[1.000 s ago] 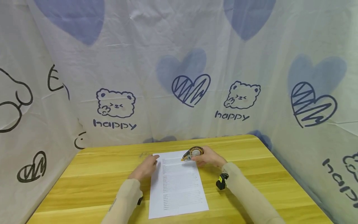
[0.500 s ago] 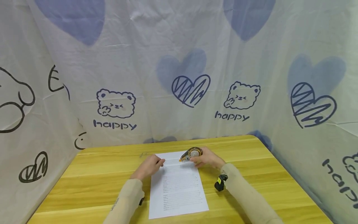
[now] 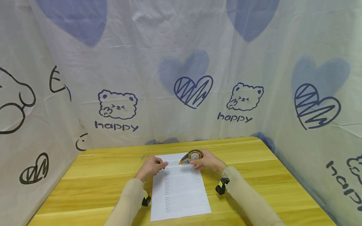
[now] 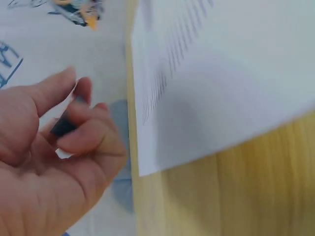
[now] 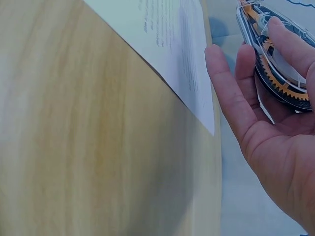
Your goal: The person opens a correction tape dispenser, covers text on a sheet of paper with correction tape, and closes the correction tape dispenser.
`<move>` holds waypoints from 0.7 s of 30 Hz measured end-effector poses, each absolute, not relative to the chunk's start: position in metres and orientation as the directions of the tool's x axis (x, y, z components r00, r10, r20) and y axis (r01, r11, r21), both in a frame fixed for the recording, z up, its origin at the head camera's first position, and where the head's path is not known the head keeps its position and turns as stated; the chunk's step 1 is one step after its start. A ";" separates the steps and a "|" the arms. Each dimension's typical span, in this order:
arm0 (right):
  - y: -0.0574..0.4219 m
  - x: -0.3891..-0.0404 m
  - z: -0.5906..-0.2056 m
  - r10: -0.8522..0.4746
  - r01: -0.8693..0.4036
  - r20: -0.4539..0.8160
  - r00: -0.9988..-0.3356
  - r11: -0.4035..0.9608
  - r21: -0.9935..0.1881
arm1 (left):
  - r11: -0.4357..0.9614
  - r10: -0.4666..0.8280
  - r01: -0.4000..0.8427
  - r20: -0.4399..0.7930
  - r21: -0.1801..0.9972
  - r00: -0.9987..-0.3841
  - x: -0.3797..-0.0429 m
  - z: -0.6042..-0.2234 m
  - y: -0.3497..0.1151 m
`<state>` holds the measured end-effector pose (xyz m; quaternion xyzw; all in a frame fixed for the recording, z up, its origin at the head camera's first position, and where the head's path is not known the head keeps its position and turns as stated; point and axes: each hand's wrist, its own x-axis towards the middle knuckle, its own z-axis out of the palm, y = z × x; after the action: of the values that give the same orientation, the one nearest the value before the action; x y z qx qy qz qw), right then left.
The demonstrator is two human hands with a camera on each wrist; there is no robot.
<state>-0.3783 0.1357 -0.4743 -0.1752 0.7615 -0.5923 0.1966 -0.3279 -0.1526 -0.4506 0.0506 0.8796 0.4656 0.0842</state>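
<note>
My right hand (image 3: 209, 160) holds a correction tape dispenser (image 3: 193, 155) above the upper part of a printed sheet of paper (image 3: 182, 191). Its orange tip points left and slightly down. In the right wrist view, the clear case and orange gear of the correction tape (image 5: 276, 79) show between thumb and fingers. Over the sheet's upper left edge is my left hand (image 3: 150, 168), with bent fingers. A small dark piece (image 4: 65, 124) sits in those fingers in the left wrist view; its kind cannot be made out. Whether the tip touches the paper is unclear.
The paper lies on a yellow wood-grain table (image 3: 93, 179). White cloth (image 3: 169, 125) with hearts and bears hangs behind the table and along both sides. Small black cameras (image 3: 220, 186) are strapped to both wrists.
The left hand has shifted right from the sheet's edge, and its fingers are drawn in more. The right hand has carried the correction tape slightly left and nearer.
</note>
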 end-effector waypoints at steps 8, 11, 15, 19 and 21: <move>0.130 -0.375 -0.475 -0.518 -0.027 -0.096 -0.850 0.225 -0.974 | 0.270 0.252 -0.172 -0.242 0.947 -0.937 -0.334 -0.453 -0.151; 0.129 -0.373 -0.473 -0.519 -0.015 -0.101 -0.849 0.216 -0.976 | 0.250 0.292 -0.155 -0.227 0.956 -0.929 -0.334 -0.454 -0.150; 0.127 -0.372 -0.472 -0.521 -0.008 -0.101 -0.848 0.202 -0.979 | 0.291 0.339 -0.078 -0.179 0.953 -0.924 -0.335 -0.455 -0.149; 0.126 -0.372 -0.471 -0.520 0.023 -0.108 -0.847 0.168 -0.985 | 0.343 0.342 -0.010 -0.135 0.939 -0.930 -0.334 -0.455 -0.147; 0.126 -0.372 -0.471 -0.518 0.033 -0.108 -0.849 0.152 -0.988 | 0.350 0.331 0.007 -0.117 0.937 -0.936 -0.333 -0.455 -0.144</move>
<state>-0.3719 0.1258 -0.4708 -0.1668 0.7269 -0.6293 0.2187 -0.3332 -0.1444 -0.4550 0.1045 0.8088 0.5603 0.1446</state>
